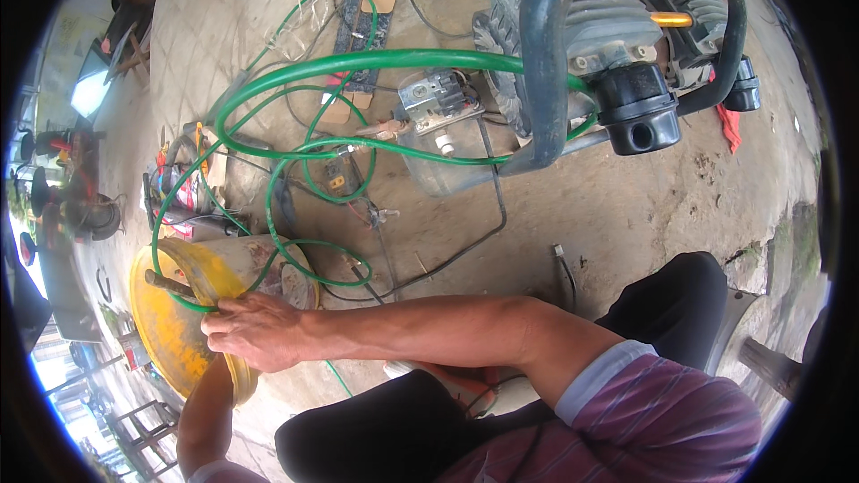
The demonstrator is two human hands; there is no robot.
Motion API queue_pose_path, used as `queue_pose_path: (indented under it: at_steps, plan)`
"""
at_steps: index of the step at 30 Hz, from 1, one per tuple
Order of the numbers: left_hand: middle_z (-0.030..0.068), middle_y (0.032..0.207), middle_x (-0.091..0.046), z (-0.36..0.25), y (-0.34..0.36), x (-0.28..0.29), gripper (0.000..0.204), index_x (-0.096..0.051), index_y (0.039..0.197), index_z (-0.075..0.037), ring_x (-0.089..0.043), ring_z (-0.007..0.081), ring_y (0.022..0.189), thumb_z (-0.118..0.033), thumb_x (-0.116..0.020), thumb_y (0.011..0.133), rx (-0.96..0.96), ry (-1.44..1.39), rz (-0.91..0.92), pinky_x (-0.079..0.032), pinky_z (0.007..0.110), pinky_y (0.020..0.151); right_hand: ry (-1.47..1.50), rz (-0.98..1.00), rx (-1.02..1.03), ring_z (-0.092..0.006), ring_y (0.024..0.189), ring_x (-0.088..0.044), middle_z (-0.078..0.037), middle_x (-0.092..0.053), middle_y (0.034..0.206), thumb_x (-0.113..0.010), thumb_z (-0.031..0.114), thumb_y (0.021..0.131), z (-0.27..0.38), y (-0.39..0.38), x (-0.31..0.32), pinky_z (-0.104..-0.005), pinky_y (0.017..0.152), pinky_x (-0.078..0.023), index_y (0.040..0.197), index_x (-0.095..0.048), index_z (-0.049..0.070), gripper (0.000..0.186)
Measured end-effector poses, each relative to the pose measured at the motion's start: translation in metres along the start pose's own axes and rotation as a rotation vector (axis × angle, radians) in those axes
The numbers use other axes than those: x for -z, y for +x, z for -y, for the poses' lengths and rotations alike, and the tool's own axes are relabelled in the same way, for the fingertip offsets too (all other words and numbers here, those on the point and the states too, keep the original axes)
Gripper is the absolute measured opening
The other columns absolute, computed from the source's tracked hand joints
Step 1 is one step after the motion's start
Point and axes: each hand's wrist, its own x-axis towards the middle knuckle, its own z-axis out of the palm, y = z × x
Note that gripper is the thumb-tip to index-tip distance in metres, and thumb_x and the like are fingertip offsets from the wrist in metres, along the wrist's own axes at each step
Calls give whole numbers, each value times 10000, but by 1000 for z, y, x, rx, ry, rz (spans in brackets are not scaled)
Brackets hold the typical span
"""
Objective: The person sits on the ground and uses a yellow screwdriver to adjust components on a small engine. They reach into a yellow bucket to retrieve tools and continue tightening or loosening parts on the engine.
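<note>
My right hand (255,331) reaches across to the left, its fingers closed round a green hose (192,305) at the side of a yellow bucket (161,331). A short dark rod with a brownish surface (170,283) sticks out beside the hose, over the yellow face; whether my hand touches it cannot be told. My left forearm (210,420) rises from the lower edge to the same spot. The left hand (219,371) is mostly hidden behind my right hand and the bucket's rim, and its fingers do not show. From my grip the hose loops over the ground.
An air compressor with a curved dark handle (543,54) and black filter housings (637,112) stands at the upper right. Near it lie a grey metal fitting block (438,94), black cables (497,206) and a dark strip (362,54). Tools (183,183) are heaped behind the bucket.
</note>
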Motion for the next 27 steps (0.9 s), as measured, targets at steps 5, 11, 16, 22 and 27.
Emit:
queue_pose_path:
  at_steps: [5,11,16,22,27]
  plan:
    - [108,1085,-713,14,-3,-7,345,-708,1156,-116,-677,248,995,-230,-753,833,5,-31,17,-564,381,838,14,4,-24,-276,1099,-589,-53,-572,1163,-658,67,819,0,3,0,-426,897,-528,1023,-652,81,205]
    - [99,1074,-711,30,-2,-20,338,-709,1148,-116,-677,235,977,-228,-753,832,0,-115,39,-569,376,816,-16,56,-11,-290,1149,-597,-60,-583,1304,-623,97,861,-3,10,6,-441,975,-517,1139,-667,74,282]
    - [91,1065,-710,45,-10,-26,333,-711,1141,-116,-677,224,963,-228,-753,831,3,-201,46,-572,372,799,-10,-35,39,-279,1047,-610,-36,-591,1276,-689,43,796,3,1,12,-438,897,-539,1182,-660,102,392]
    - [81,1053,-709,62,-24,-44,326,-712,1133,-116,-677,211,945,-227,-753,830,16,-273,36,-577,367,778,2,-8,40,-268,1032,-591,-7,-601,1266,-675,31,752,13,-20,11,-417,896,-530,1168,-658,134,429]
    - [74,1044,-708,76,-21,-45,320,-714,1127,-116,-677,200,930,-226,-753,828,27,-308,31,-580,363,760,-11,-63,62,-258,998,-596,0,-609,1231,-693,27,734,12,-20,9,-408,847,-544,1143,-672,138,425]
